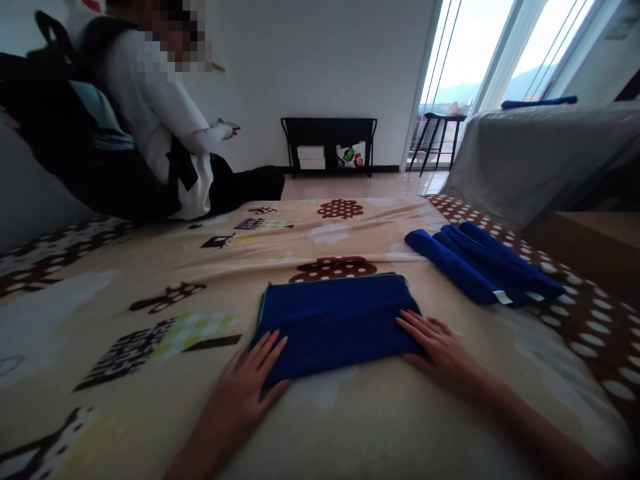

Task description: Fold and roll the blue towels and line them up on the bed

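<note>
**A:** so where's the towel sitting exactly?

**B:** the folded blue towel (pixel 336 319) lies flat on the bed (pixel 150 267), right in front of the person, on that beige sheet with brown polka-dot shapes. Left hand (pixel 249 385) is pressed flat on its near left corner, fingers (pixel 273 347) stretched out and slightly spread, not gripping anything. Right hand (pixel 436 347) does the same on the near right corner, fingers flat on the cloth, a bit apart.

**A:** anything else around?

**B:** yeah, three rolled blue towels (pixel 483 261) lie side by side, off to the right of the folded one, not touching it. Another person (pixel 160 133) sits on the far left edge of the bed. Black rack (pixel 329 145) against the back wall.
</note>
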`<action>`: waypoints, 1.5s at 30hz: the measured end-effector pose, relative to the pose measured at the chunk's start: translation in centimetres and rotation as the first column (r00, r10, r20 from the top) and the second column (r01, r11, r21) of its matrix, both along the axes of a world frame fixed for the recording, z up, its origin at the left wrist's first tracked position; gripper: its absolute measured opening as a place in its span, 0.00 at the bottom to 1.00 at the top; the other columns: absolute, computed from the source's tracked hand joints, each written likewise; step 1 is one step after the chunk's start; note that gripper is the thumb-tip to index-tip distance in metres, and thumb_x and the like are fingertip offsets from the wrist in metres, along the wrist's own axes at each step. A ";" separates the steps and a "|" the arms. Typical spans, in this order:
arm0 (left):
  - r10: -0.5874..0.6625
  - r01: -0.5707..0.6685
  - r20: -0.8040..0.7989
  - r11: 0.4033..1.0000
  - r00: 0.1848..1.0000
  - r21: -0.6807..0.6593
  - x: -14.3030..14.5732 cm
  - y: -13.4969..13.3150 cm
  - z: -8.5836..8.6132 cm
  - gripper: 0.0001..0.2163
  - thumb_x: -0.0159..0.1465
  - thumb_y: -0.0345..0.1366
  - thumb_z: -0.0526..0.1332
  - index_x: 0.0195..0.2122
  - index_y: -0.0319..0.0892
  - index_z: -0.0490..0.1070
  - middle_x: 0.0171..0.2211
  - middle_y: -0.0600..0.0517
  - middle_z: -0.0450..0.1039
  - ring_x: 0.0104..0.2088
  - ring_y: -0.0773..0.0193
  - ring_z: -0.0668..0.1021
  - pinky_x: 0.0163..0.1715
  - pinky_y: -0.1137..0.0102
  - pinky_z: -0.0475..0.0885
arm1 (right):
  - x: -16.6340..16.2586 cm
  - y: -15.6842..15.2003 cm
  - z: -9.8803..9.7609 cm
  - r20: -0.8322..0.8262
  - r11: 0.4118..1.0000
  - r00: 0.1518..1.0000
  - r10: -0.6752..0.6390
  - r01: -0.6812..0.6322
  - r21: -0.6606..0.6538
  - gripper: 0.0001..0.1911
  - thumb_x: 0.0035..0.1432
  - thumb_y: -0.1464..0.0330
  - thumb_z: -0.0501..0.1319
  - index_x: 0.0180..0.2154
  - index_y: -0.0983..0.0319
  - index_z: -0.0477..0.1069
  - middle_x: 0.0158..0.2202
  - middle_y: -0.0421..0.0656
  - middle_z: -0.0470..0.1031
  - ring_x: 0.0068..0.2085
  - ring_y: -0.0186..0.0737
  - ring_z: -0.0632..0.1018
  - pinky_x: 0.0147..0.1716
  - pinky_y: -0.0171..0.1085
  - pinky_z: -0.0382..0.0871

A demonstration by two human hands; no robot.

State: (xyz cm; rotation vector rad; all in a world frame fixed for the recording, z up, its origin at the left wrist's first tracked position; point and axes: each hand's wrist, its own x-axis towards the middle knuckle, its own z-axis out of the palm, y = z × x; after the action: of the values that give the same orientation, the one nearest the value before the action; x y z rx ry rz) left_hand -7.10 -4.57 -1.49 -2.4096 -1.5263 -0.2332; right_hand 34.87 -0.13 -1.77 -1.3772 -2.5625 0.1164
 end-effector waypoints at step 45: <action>-0.174 0.193 0.099 0.952 0.980 -0.236 7.4 2.1 1.4 0.25 0.72 0.50 0.46 0.68 0.51 0.53 0.67 0.52 0.56 0.65 0.61 0.64 0.60 0.60 0.63 | -7.6 -1.6 1.9 -0.024 0.986 0.990 0.140 -0.142 -0.087 0.32 0.69 0.49 0.47 0.68 0.55 0.53 0.68 0.43 0.55 0.67 0.44 0.60 0.62 0.51 0.60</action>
State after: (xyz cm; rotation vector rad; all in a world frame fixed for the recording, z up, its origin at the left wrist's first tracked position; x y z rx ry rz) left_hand 0.26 -2.42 -0.06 -2.7718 -1.4367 -0.1864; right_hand 27.24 -1.72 0.16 -1.2162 -2.6674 0.2680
